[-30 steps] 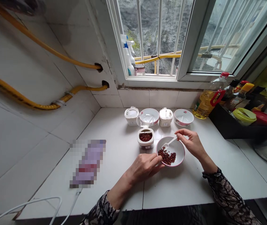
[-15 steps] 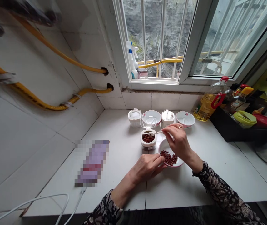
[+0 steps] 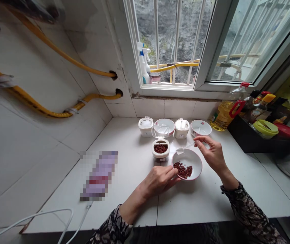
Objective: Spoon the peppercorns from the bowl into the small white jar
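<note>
My left hand [image 3: 162, 179] grips the near left rim of a white bowl [image 3: 197, 166] with a pink edge, tilted a little. Reddish-brown peppercorns [image 3: 182, 170] lie in the bowl's left part. Pinched by its handle in my right hand [image 3: 211, 152] is a small white spoon [image 3: 180, 150]. Its head is over the bowl's far left rim, and I see no peppercorns on it. Just left of the bowl stands a seasoning jar [image 3: 161, 156] with its clear lid raised, holding more of the same peppercorns [image 3: 160, 148].
Behind stand two lidded seasoning jars [image 3: 146, 128] [image 3: 181, 130] and two white bowls [image 3: 164, 128] [image 3: 201, 128]. An oil bottle [image 3: 225, 113] and a black rack [image 3: 244, 140] of condiments are at right. A blurred-out flat object [image 3: 99, 176] with a white cable [image 3: 85, 211] lies at left.
My right hand has moved right, taking the spoon from over the open jar to the bowl's far rim. My left hand stays on the bowl.
</note>
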### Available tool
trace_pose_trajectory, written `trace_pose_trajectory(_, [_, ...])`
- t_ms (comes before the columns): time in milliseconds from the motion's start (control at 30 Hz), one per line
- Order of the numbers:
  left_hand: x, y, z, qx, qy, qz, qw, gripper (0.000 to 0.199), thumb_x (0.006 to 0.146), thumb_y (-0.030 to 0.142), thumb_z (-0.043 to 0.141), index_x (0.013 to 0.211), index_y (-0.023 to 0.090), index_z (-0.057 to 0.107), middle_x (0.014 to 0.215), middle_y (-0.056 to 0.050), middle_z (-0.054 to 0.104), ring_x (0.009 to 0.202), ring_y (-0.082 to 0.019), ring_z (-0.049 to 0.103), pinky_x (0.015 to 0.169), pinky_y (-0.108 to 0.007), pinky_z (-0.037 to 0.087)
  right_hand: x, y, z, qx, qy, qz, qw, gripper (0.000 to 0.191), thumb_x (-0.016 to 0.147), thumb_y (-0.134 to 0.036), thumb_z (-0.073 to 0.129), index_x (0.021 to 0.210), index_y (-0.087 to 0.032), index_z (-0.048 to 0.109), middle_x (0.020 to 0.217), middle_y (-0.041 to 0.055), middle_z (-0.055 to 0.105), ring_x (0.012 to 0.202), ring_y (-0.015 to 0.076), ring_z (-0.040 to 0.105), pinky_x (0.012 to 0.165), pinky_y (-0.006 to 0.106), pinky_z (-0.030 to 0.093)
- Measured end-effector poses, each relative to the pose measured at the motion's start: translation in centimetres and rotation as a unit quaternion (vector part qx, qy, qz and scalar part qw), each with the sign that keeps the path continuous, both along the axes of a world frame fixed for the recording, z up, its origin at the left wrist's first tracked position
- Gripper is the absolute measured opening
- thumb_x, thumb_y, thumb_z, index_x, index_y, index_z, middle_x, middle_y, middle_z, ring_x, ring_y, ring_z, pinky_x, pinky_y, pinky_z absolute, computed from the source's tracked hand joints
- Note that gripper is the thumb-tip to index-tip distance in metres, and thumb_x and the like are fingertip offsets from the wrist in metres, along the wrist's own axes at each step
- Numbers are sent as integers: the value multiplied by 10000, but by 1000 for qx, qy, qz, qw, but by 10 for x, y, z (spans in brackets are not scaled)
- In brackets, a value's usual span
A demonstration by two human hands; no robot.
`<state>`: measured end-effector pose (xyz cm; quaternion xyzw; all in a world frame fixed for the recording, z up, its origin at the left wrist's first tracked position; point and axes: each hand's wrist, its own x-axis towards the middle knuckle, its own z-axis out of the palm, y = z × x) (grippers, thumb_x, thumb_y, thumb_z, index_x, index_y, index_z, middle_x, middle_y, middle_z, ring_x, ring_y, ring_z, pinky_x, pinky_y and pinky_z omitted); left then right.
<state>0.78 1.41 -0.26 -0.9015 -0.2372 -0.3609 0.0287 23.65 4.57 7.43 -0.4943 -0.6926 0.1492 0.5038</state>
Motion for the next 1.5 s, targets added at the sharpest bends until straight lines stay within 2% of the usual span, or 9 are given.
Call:
trace_pose_trajectory(100, [-1, 0, 0, -3, 4, 0, 1000, 217, 1038, 294, 433, 934, 161, 569, 703, -9, 626, 546, -119, 589, 479, -236, 447, 9, 0, -9, -57, 37, -4, 998, 182, 869, -346, 633, 859, -194, 733, 725, 37, 735, 671, 202, 687, 722, 367, 548])
trace_pose_trajectory(200, [-1, 0, 0, -4, 2, -5, 1000, 212, 1036, 293, 439, 944, 156, 571, 710, -13, 636, 556, -118, 602, 487, -230, 458, 17, 1, -18, -66, 21, -16, 997, 197, 868, -355, 619, 858, -196, 735, 723, 36, 741, 663, 202, 685, 715, 362, 544])
trace_pose_trajectory(400, [-1, 0, 0, -2, -1, 0, 1000, 217, 1036, 295, 440, 949, 156, 583, 698, -14, 635, 552, -117, 601, 484, -227, 455, 18, -1, -30, 44, -172, -28, 984, 147, 895, -209, 580, 836, -221, 713, 779, 52, 752, 802, 239, 686, 842, 428, 482])
trace_pose_trajectory(533, [0, 0, 1, 11, -1, 5, 1000, 239, 1048, 309, 417, 960, 158, 580, 689, -10, 634, 541, -119, 600, 472, -232, 442, 4, -4, -38, 50, -220, 13, 974, 148, 901, -139, 570, 855, -207, 694, 783, 45, 756, 814, 233, 687, 860, 430, 445])
trace_pose_trajectory(867, [0, 0, 2, 7, -6, 0, 1000, 244, 1056, 313, 409, 944, 161, 564, 683, -7, 638, 527, -122, 604, 466, -229, 422, 6, -3, -40, -76, -58, 15, 995, 138, 897, -246, 597, 864, -218, 728, 770, 34, 751, 752, 219, 696, 724, 350, 511])
trace_pose_trajectory(1033, [-1, 0, 1, 5, 1, 3, 1000, 215, 1040, 306, 438, 973, 159, 579, 691, -7, 633, 544, -117, 602, 477, -217, 443, 4, -3, -43, -11, -135, -4, 991, 155, 908, -219, 578, 853, -215, 723, 834, 62, 767, 853, 240, 689, 852, 408, 468])
trace_pose_trajectory(1167, [-1, 0, 0, 10, 6, 8, 1000, 214, 1036, 305, 442, 978, 157, 586, 687, -8, 624, 545, -117, 593, 476, -219, 439, -3, -4, -46, 16, -179, 27, 983, 156, 904, -160, 577, 861, -212, 718, 806, 55, 760, 868, 237, 680, 900, 425, 428])
trace_pose_trajectory(1367, [0, 0, 0, 8, -4, 2, 1000, 219, 1043, 301, 430, 950, 162, 571, 676, -2, 619, 527, -120, 583, 465, -236, 414, -1, -4, -43, -60, -82, 20, 995, 138, 877, -213, 607, 838, -226, 739, 783, 47, 753, 864, 240, 678, 856, 399, 473])
trace_pose_trajectory(1500, [0, 0, 0, 6, -3, 2, 1000, 229, 1047, 305, 422, 940, 164, 568, 680, -1, 623, 524, -118, 582, 465, -238, 416, 3, -4, -37, -125, 3, 22, 992, 158, 858, -296, 616, 835, -211, 746, 741, 41, 740, 760, 216, 678, 764, 351, 509])
